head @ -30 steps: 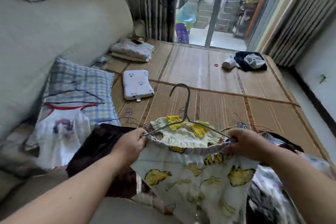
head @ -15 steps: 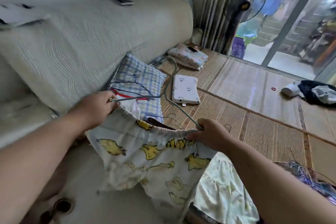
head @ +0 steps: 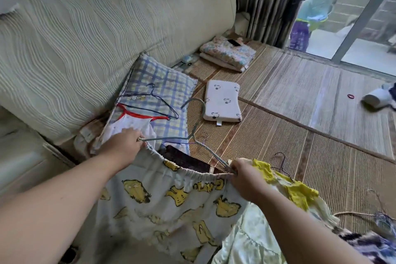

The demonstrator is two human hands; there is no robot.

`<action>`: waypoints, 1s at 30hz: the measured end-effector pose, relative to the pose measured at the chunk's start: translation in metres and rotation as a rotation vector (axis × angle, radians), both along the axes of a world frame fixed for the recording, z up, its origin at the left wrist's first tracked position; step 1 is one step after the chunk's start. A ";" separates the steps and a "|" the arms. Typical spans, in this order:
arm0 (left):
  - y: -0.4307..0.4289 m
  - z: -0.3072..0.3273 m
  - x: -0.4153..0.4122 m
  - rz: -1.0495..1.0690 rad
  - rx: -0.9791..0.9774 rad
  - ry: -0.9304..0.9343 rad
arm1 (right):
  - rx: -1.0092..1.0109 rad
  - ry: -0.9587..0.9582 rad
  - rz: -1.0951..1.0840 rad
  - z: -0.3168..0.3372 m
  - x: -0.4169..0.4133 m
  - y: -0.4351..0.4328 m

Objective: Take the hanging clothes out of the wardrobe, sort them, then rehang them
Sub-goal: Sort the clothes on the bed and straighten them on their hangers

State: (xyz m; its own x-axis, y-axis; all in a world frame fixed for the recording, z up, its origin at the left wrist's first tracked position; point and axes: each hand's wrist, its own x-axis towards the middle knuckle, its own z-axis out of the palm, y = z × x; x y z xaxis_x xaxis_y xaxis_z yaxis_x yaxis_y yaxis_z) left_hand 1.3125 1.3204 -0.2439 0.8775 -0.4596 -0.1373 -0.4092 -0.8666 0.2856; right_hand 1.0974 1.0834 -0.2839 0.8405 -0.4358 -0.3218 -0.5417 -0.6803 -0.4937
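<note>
White shorts with yellow cartoon prints [head: 171,197] hang by their elastic waistband from a grey wire hanger [head: 192,135]. My left hand [head: 125,146] grips the hanger's left end together with the waistband. My right hand [head: 244,174] grips the right end and waistband. The hanger's hook points up and away, over the mat. A white top with red trim [head: 130,126] on a dark blue hanger [head: 154,103] lies on a checked pillow [head: 165,83]. A pale green and yellow garment [head: 295,191] lies under my right arm.
A cream padded headboard [head: 96,34] runs along the left. On the woven mat [head: 300,135] lie a small white pillow [head: 222,100], folded floral cloth [head: 229,53], a dark garment [head: 184,159] and loose wire hangers [head: 280,161]. A glass door [head: 353,28] stands at the far right.
I have carried the shorts on the hanger from the middle of the mat to the left, toward the checked pillow. Both hands kept their grip throughout.
</note>
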 end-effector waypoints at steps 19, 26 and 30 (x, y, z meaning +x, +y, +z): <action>-0.177 -0.224 0.130 0.132 0.180 0.221 | 0.254 0.165 -0.117 -0.219 0.146 -0.146; -0.196 -0.247 0.073 0.096 0.087 0.387 | 0.193 0.248 0.149 -0.238 0.131 -0.137; -0.196 -0.226 0.025 0.036 0.092 0.441 | 0.039 0.195 0.193 -0.203 0.099 -0.136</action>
